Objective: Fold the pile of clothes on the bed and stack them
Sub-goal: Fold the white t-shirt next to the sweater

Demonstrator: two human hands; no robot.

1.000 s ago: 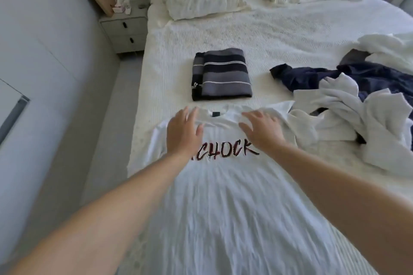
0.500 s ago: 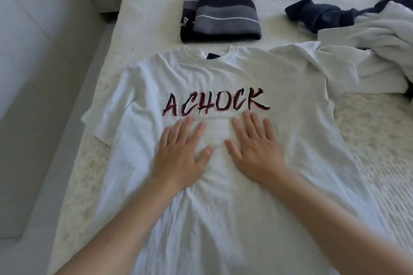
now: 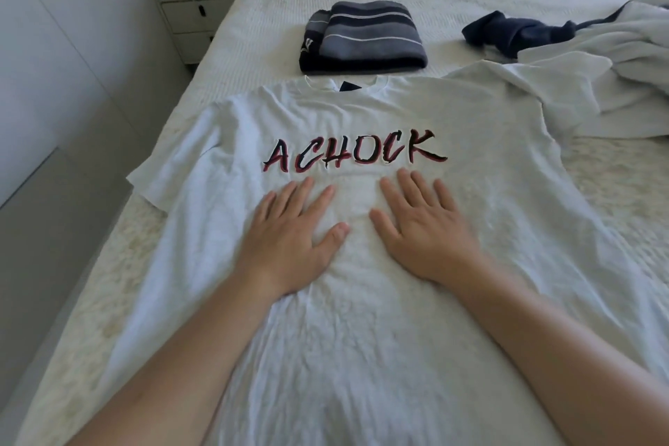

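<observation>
Starting at the upper left of the frame, a nightstand (image 3: 195,16) is seen beside the bed (image 3: 253,36). A white T-shirt (image 3: 362,319) lettered "ACHOCK" is spread flat across the centre and lower frame. The left hand (image 3: 289,239) is laid palm-down on it below the lettering, fingers (image 3: 307,188) straight and released; the right hand (image 3: 423,228) is laid likewise just beside. A folded striped garment (image 3: 362,36) is placed at upper centre. An unfolded pile of clothes (image 3: 597,58), navy and white, is heaped at upper right.
</observation>
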